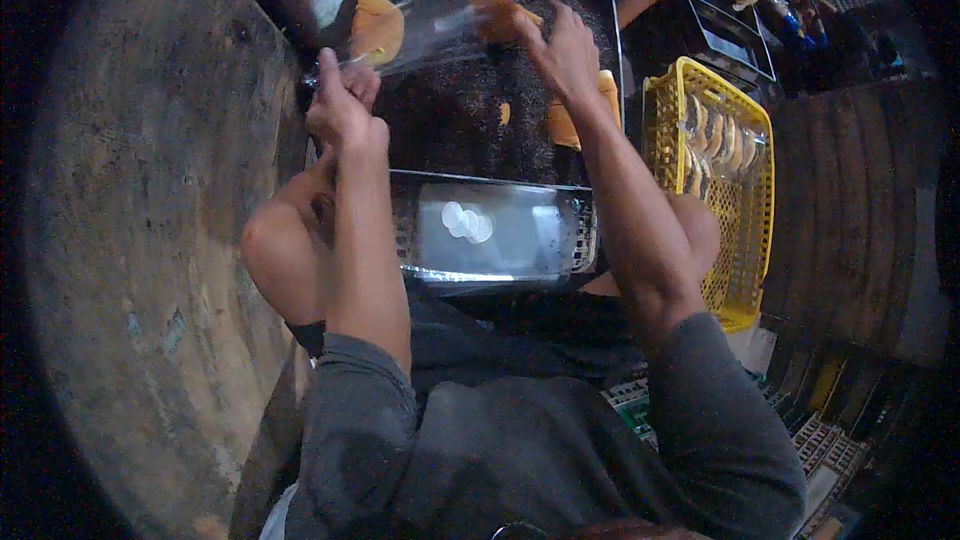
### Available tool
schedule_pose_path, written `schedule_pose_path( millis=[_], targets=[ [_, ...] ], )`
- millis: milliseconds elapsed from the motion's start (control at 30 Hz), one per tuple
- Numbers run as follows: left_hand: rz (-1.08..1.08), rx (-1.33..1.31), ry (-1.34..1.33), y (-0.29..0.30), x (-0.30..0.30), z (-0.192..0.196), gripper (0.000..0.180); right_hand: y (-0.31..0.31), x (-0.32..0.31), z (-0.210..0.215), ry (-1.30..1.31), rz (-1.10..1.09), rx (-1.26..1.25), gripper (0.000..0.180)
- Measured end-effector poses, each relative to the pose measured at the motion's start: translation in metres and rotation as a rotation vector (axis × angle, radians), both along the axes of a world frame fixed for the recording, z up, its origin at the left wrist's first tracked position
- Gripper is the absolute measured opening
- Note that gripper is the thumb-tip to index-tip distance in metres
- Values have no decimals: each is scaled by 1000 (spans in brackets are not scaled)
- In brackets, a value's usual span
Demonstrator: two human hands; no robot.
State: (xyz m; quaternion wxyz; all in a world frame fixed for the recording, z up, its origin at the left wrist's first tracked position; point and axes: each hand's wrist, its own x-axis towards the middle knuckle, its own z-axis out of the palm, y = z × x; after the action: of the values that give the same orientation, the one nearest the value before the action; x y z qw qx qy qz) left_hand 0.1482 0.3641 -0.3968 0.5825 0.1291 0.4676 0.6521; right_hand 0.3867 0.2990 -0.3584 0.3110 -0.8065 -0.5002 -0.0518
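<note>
Head view: over the dark tray (440,130), the left hand (345,108) pinches clear plastic film (430,35). Right hand (563,55), fingers partly spread, meets a browned bun (494,16); grip cannot be told.

Buns (378,25) on tray (440,135); basket (767,210) right of tray, bread (735,143) inside.

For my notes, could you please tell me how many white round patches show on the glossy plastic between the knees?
3, overlapping on the glossy plastic: left patch, middle patch a little lower, right patch lowest. Overlap may hide more.
</note>
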Motion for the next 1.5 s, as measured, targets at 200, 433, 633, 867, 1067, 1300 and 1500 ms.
schedule_pose_path(
  millis=[200, 433, 633, 867, 1067, 1300, 1500],
  targets=[
    [-42, -10, 40, 0, -31, -3, 67, -12, -19, -51, -267, 70, -244, 41],
    [-7, 131, 172, 5, -33, -13, 74, 6, 2, -14, -222, 36, -361, 31],
    [-133, 175, 339, -8, -23, 6, 67, 19, 34, 14, -492, 174, -522, 26],
    [-276, 220, 446, -10, -20, 10, 64, -69, 94, 71, 536, 398, -148, 46],
    [-491, 313, 369, -45, 21, 26, 66, -107, 78, 109, 696, 408, -90, 45],
    [-669, 261, 9, -117, 81, 50, 67, -111, 28, 90, 824, 345, 138, 42],
    [-602, -9, -561, -108, 101, 46, 69, -142, 2, 95, -286, 358, 369, 38]
  ],
)
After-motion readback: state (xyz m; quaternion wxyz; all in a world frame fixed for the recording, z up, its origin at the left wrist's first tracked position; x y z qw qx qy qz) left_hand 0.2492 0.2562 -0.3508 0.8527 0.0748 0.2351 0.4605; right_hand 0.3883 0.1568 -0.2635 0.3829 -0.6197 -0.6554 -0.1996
